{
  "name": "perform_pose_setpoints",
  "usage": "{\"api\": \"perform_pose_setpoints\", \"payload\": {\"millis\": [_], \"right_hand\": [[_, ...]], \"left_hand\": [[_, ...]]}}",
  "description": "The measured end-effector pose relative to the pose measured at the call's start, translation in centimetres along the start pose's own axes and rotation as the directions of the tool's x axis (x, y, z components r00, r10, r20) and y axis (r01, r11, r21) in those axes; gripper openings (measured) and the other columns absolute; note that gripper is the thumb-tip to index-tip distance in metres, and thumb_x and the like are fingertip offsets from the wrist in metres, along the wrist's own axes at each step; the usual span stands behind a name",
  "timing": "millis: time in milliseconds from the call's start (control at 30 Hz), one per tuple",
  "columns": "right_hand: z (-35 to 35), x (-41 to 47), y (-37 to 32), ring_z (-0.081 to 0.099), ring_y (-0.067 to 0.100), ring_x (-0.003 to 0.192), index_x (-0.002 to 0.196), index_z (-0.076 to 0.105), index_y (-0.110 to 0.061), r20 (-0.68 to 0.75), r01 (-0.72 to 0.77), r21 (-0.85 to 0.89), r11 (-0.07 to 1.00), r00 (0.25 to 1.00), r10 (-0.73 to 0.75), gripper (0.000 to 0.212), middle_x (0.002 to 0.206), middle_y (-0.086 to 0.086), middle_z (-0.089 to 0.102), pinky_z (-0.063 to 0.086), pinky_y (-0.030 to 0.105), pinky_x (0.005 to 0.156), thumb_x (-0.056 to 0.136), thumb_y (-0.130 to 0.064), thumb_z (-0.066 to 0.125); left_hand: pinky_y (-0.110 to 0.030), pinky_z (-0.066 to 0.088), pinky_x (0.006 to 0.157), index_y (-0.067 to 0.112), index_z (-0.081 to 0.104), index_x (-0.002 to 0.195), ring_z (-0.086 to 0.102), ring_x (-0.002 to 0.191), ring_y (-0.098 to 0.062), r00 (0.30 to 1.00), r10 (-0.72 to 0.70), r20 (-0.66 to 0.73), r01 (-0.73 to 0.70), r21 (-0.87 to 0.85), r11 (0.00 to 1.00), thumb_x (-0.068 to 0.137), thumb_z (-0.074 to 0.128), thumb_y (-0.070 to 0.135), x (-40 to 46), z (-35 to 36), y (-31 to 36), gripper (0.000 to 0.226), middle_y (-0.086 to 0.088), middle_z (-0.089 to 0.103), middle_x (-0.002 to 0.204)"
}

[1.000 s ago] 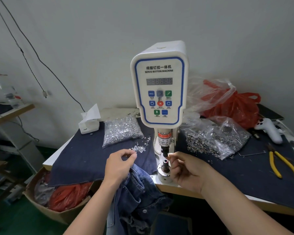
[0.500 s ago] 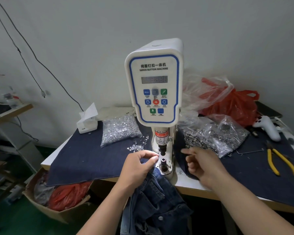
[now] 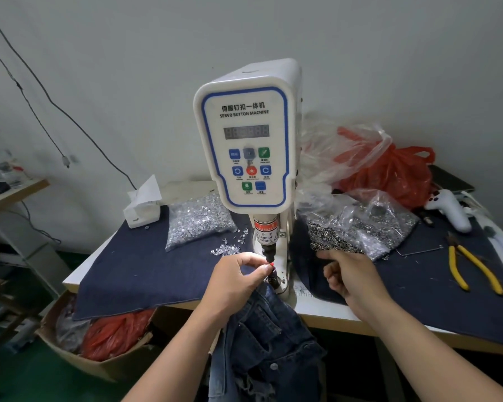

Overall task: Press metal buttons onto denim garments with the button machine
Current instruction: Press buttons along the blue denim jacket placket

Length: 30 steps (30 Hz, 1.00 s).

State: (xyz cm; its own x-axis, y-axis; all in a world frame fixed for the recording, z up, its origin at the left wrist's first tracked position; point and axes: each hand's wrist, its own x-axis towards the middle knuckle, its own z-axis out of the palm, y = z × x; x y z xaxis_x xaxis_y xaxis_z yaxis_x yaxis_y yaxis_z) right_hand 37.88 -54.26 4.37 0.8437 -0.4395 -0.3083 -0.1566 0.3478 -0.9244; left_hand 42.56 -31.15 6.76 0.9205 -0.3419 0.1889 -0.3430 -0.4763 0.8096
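The left hand point(image 3: 238, 281) is at the base of the button machine point(image 3: 249, 146), its thumb and forefinger pinched together on something small right at the lower die point(image 3: 273, 278), directly beneath the machine's black punch tip; a red dot of light falls on the fingertips there, and what they pinch is too small to make out. The right hand point(image 3: 350, 275) hovers just to the right of the machine's column, fingers loosely curled and holding nothing, stretched toward the clear bag of dark metal rings point(image 3: 357, 227) that lies right of the machine. A denim garment point(image 3: 262, 340) hangs down off the table edge in front of the machine, its top bunched up against the left hand and the die, with one metal button already showing lower on the cloth. Left of the machine lies a clear bag of silvery button parts point(image 3: 198, 219), and a few loose ones point(image 3: 227, 248) are scattered between that bag and the machine's base. Both bags rest on dark blue cloth point(image 3: 140, 271) spread over the white table point(image 3: 325, 313). Behind the silvery bag, further left of the machine, stands a white tissue box point(image 3: 143, 210). To the far right of the machine lie yellow-handled pliers point(image 3: 474, 271), a white controller point(image 3: 450, 208) and a red plastic bag point(image 3: 389, 172) under clear film. Below the table, left of the machine, a cardboard box point(image 3: 99, 364) holds red plastic.
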Motion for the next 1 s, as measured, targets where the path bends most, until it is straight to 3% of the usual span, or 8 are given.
{"api": "perform_pose_setpoints", "payload": {"millis": [267,467,667,867,1000], "right_hand": [[-0.2,0.0,0.1,0.043,0.009,0.040,0.098,0.076,-0.008,0.016,0.021,-0.015,1.000,1.000,-0.021,0.025,0.053,0.004,0.057,0.037,0.017,0.040,0.101,-0.012,0.051],[-0.2,0.2,0.3,0.045,0.009,0.040,0.099,0.075,-0.006,0.016,0.013,-0.013,1.000,1.000,-0.013,0.026,0.052,0.004,0.057,0.038,0.017,0.040,0.102,-0.013,0.050],[-0.3,0.4,0.4,0.045,0.008,0.041,0.099,0.075,-0.006,0.016,0.011,-0.006,1.000,1.000,-0.011,0.026,0.052,0.004,0.057,0.039,0.016,0.040,0.102,-0.014,0.050],[-0.3,0.0,0.4,0.045,0.011,0.044,0.102,0.074,-0.010,0.031,0.056,-0.104,0.993,0.998,-0.053,0.026,0.056,0.005,0.059,0.037,0.022,0.046,0.103,-0.014,0.048],[-0.2,-1.6,0.2,0.056,0.015,0.059,0.105,0.074,-0.009,0.178,0.210,-0.262,0.942,0.970,-0.167,0.022,0.070,0.008,0.069,0.044,0.026,0.055,0.104,-0.018,0.054]], "left_hand": [[-0.003,0.045,0.074,0.047,0.073,0.075,0.067,0.087,0.013,1.000,-0.022,0.009,0.021,0.075,0.997,0.089,0.084,0.034,0.3,-0.2,0.5,0.023,0.033,0.072,0.085],[-0.002,0.045,0.069,0.033,0.084,0.088,0.067,0.085,0.014,0.996,-0.084,0.016,0.083,0.033,0.996,0.088,0.085,0.034,0.4,-0.5,1.0,0.001,0.026,0.076,0.085],[-0.004,0.043,0.065,0.033,0.086,0.092,0.068,0.079,0.011,0.994,-0.101,0.050,0.099,0.045,0.994,0.089,0.084,0.035,0.3,-0.8,1.4,0.004,0.025,0.077,0.082],[-0.001,0.045,0.076,0.037,0.077,0.092,0.068,0.092,0.013,0.996,-0.079,0.048,0.079,0.001,0.997,0.089,0.082,0.040,-0.2,-1.2,1.1,0.006,0.028,0.075,0.089],[-0.011,0.050,0.081,0.033,0.079,0.092,0.071,0.092,0.002,0.992,-0.123,0.032,0.126,-0.149,0.981,0.094,0.077,0.034,-0.8,-2.3,0.4,0.003,0.018,0.078,0.096]]}}
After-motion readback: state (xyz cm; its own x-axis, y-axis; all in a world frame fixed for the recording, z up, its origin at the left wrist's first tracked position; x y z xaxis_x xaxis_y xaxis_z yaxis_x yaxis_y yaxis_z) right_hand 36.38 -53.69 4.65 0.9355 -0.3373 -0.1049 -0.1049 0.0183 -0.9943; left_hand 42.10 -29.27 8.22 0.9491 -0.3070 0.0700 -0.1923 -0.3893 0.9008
